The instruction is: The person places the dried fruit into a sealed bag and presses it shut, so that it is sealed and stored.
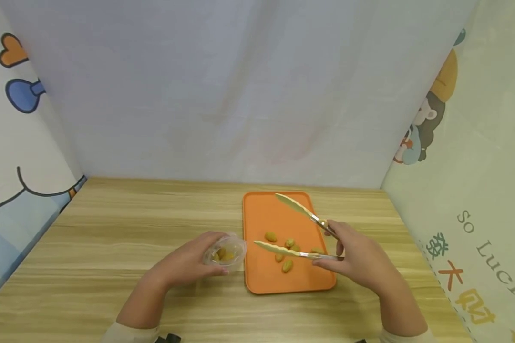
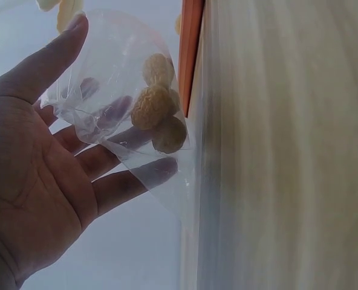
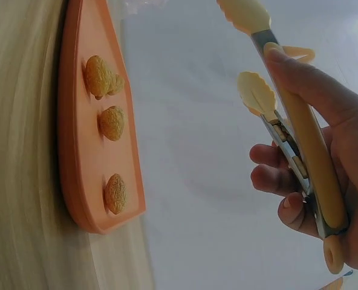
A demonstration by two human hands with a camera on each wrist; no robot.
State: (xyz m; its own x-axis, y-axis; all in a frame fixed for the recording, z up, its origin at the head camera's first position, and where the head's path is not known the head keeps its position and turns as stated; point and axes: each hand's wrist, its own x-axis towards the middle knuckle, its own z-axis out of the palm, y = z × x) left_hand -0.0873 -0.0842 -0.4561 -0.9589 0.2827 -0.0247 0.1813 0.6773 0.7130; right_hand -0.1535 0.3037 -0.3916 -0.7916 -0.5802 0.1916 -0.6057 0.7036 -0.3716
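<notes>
My left hand [image 1: 184, 264] is curled round a clear plastic bag [image 1: 239, 246], left of the orange tray [image 1: 262, 209]. Several brown-yellow wrinkled pieces [image 2: 152, 107] lie in the bag, and fingers of the left hand [image 2: 40, 175] show through its film. My right hand [image 1: 365, 259] grips tongs [image 1: 293, 205] whose cream tips are spread apart over the tray. From the right wrist, the tongs [image 3: 315, 151] lie across the palm with the thumb along one handle. More pieces [image 1: 287, 266] rest on the tray, some partly behind the lower tong arm; nothing is between the tips.
The tray stands on a wood-grain table [image 1: 133, 228]. A pale cloth [image 1: 197, 95] hangs behind the table, and printed sheets stand at the left [image 1: 34, 143] and right [image 1: 455, 190].
</notes>
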